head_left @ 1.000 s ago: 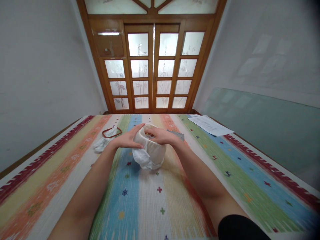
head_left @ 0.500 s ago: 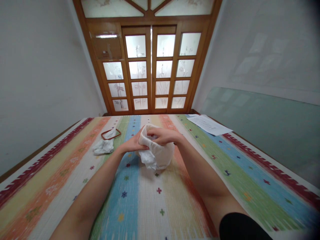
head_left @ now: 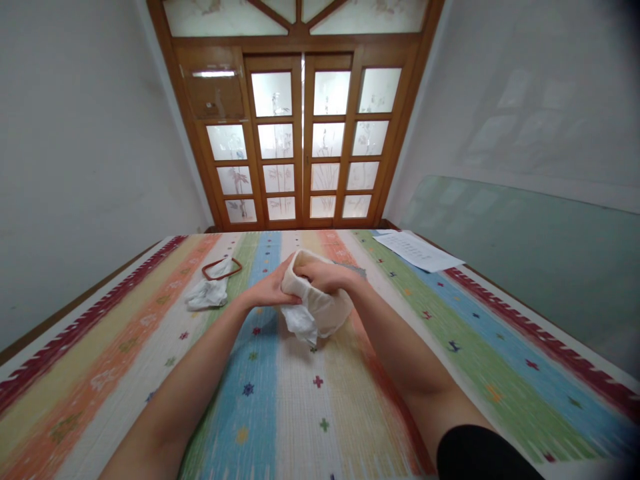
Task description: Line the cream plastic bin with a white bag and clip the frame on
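Observation:
A soft, cream-white bag (head_left: 327,312) with its mouth open is held just above the middle of the table. My left hand (head_left: 273,285) grips the left side of its rim, thumb in front and fingers behind. Inside the mouth is my right hand (head_left: 320,275), its fingertips hidden by the bag. Thin, crumpled white plastic (head_left: 301,325) hangs from the front below my left thumb. Something grey (head_left: 354,269) shows behind my right wrist, too covered to identify.
A brown rectangular frame (head_left: 204,273) lies at the left with crumpled white plastic (head_left: 207,295) by it. Printed paper sheets (head_left: 420,251) lie at the far right. Striped cloth (head_left: 253,427) covers the table; wooden glazed doors (head_left: 303,153) stand beyond.
My right hand has reached deeper into the bag and the bag has tilted, its mouth narrower. The grey thing behind my right wrist has come into sight.

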`<state>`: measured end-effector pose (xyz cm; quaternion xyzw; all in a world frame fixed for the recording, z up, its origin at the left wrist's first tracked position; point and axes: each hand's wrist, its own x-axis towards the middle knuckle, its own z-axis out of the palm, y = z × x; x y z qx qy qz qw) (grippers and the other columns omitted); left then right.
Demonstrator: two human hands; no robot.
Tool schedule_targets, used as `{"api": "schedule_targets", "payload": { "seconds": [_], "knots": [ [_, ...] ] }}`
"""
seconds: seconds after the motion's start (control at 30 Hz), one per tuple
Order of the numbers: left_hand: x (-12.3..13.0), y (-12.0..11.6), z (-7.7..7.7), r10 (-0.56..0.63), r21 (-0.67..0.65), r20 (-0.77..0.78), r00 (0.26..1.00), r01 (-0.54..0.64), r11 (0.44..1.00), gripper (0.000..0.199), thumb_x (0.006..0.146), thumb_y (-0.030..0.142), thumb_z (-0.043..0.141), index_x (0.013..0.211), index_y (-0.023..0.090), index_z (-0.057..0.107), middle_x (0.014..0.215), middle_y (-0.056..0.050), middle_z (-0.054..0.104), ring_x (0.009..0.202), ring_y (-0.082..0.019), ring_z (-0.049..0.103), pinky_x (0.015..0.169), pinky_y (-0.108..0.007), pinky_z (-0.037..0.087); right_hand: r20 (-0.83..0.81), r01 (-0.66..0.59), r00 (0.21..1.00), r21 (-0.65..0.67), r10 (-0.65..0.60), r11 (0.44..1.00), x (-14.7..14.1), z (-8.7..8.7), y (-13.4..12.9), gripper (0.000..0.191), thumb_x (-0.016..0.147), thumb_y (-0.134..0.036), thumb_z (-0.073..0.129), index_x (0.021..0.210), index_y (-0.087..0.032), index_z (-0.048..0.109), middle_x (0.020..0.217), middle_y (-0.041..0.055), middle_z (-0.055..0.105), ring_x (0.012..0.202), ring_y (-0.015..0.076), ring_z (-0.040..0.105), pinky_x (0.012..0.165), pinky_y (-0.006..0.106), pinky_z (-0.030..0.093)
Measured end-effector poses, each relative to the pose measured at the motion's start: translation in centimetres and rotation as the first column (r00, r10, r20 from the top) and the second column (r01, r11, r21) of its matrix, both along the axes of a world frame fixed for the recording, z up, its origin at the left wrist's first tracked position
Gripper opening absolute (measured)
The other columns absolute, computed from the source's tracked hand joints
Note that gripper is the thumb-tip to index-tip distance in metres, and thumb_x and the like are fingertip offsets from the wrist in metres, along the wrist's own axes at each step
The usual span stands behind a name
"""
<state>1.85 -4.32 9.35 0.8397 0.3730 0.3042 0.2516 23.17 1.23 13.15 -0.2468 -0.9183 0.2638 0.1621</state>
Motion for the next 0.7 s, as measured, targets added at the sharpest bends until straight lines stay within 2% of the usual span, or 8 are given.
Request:
{"api": "schedule_targets", "payload": {
  "seconds": [0.07,0.13,0.23,0.33,0.43,0.5,0.6,0.7],
  "knots": [
    [0.0,0.1,-0.1,-0.009,-0.002,-0.016,1.0,0.009,1.0,0.127,0.069,0.055,0.085,0.165,0.023,0.008,0.168,-0.017,0.027,0.156,-0.036,0.026,0.129,-0.054,0.022,0.066,-0.016,0.998,0.054,0.012,0.998,1.1,1.1,-0.2,0.025,0.067,-0.015,0.071,0.091,-0.022,0.074,0.085,0.0013,0.07,0.069,0.0151,0.055,0.064,0.027,0.038],
    [0.1,0.2,-0.3,-0.031,0.004,-0.028,0.999,0.032,0.999,0.129,0.069,0.055,0.085,0.165,0.022,0.006,0.171,-0.017,0.018,0.158,-0.036,0.021,0.129,-0.054,0.02,0.116,0.006,0.993,0.094,-0.017,0.996,1.7,1.8,-0.3,0.018,0.072,-0.013,0.065,0.086,-0.021,0.072,0.078,0.0005,0.067,0.064,0.0134,0.051,0.061,0.027,0.034],
    [0.2,0.2,-0.3,-0.053,0.004,-0.042,0.998,0.053,0.999,0.129,0.069,0.051,0.086,0.165,0.024,0.005,0.172,-0.016,0.013,0.159,-0.035,0.017,0.13,-0.055,0.015,0.176,-0.027,0.984,0.044,0.019,0.999,1.5,1.8,-0.4,0.009,0.073,-0.011,0.063,0.074,-0.019,0.068,0.069,-0.0006,0.063,0.06,0.012,0.048,0.059,0.027,0.033],
    [0.1,0.2,-0.3,-0.074,-0.002,-0.035,0.997,0.074,0.997,0.123,0.07,0.049,0.086,0.165,0.028,0.011,0.171,-0.013,0.021,0.158,-0.034,0.022,0.13,-0.055,0.018,0.148,-0.03,0.989,0.01,0.028,0.999,0.5,1.2,-0.6,0.009,0.072,-0.009,0.064,0.071,-0.017,0.067,0.07,-0.0006,0.063,0.062,0.0119,0.048,0.061,0.027,0.034],
    [-0.2,0.4,-0.4,-0.119,-0.006,0.031,0.992,0.119,0.993,0.117,0.07,0.047,0.087,0.164,0.027,0.019,0.168,-0.013,0.028,0.154,-0.035,0.029,0.129,-0.056,0.021,0.159,-0.008,0.987,0.076,-0.004,0.997,0.0,1.2,-0.9,0.009,0.076,-0.01,0.062,0.076,-0.017,0.068,0.074,0.0005,0.064,0.064,0.012,0.049,0.063,0.027,0.034],
    [-0.6,0.8,-0.7,-0.13,-0.012,0.095,0.987,0.131,0.991,0.115,0.069,0.043,0.089,0.162,0.026,0.025,0.166,-0.012,0.033,0.152,-0.038,0.033,0.129,-0.056,0.022,0.158,-0.033,0.987,0.105,0.016,0.994,0.3,1.6,-0.8,0.013,0.081,-0.013,0.06,0.085,-0.017,0.071,0.079,0.0006,0.066,0.068,0.0121,0.051,0.064,0.026,0.034],
    [-1.3,1.5,-1.8,-0.065,-0.056,0.199,0.978,0.077,0.995,0.109,0.069,0.038,0.089,0.16,0.026,0.03,0.159,-0.012,0.044,0.147,-0.039,0.04,0.127,-0.058,0.026,-0.007,0.026,1.0,0.14,-0.025,0.99,1.0,2.3,-0.3,0.017,0.089,-0.02,0.057,0.097,-0.019,0.072,0.084,0.0007,0.069,0.074,0.0125,0.056,0.068,0.025,0.037],
    [-2.3,2.1,-3.0,0.068,-0.145,0.279,0.958,-0.028,0.989,0.103,0.071,0.041,0.087,0.158,0.025,0.034,0.152,-0.013,0.053,0.14,-0.038,0.049,0.123,-0.059,0.033,-0.239,0.215,0.956,0.181,-0.169,0.96,1.4,2.4,0.8,0.018,0.093,-0.027,0.056,0.092,-0.018,0.071,0.082,0.0015,0.069,0.075,0.0133,0.057,0.07,0.026,0.038]
  ]
}}
